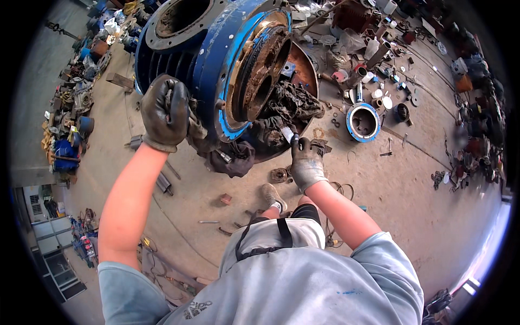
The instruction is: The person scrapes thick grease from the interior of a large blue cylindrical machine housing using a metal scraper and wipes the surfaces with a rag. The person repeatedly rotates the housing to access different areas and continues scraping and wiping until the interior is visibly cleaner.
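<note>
From the middle of the view, a big blue machine [208, 81] sits at 11 o'clock, with its round, dirty open end turned toward 1 o'clock. The left hand [165, 114], in a dark glove, is at 10 o'clock, in front of the machine. Its fingers are curled up tight; I can't tell if they pinch the dark cloth beside them. The right hand [307, 161], gloved too, is at 3 o'clock. Its fingers are wrapped around a small tool [287, 132] with a pale tip, which points to 11 o'clock. Crumpled black rags [295, 103] lie at 1 o'clock. A blue-rimmed ring [352, 132] sits on the floor [390, 189] at 2 o'clock.
</note>
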Motion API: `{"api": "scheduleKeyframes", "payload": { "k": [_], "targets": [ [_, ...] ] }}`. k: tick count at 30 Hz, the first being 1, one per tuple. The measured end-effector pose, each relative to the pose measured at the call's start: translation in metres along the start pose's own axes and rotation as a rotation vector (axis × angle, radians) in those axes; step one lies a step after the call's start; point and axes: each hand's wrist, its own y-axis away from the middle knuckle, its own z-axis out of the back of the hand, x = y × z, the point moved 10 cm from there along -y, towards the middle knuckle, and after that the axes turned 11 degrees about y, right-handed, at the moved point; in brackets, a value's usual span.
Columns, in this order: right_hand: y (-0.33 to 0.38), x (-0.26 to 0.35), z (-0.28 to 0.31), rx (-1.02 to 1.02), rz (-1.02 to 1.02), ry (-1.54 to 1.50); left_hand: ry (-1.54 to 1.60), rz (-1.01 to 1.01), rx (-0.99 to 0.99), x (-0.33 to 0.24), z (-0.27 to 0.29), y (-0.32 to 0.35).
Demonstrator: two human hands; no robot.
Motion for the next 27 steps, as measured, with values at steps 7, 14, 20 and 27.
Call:
{"api": "scheduleKeyframes", "payload": {
  "k": [7,14,20,27],
  "targets": [
    [0.013,-0.029,0.012,0.016,-0.014,-0.001,-0.022,-0.098,-0.002,-0.005,0.001,-0.001],
    [-0.004,-0.088,0.035,-0.185,-0.15,-0.259,-0.004,-0.092,-0.02,0.003,-0.001,0.001],
    [-0.034,-0.077,0.017,-0.113,-0.132,0.2,-0.033,-0.078,-0.035,0.001,0.003,-0.001],
    [-0.011,-0.075,0.03,-0.045,-0.037,0.222,-0.054,-0.12,-0.044,-0.006,0.004,-0.001]
  ]
}}
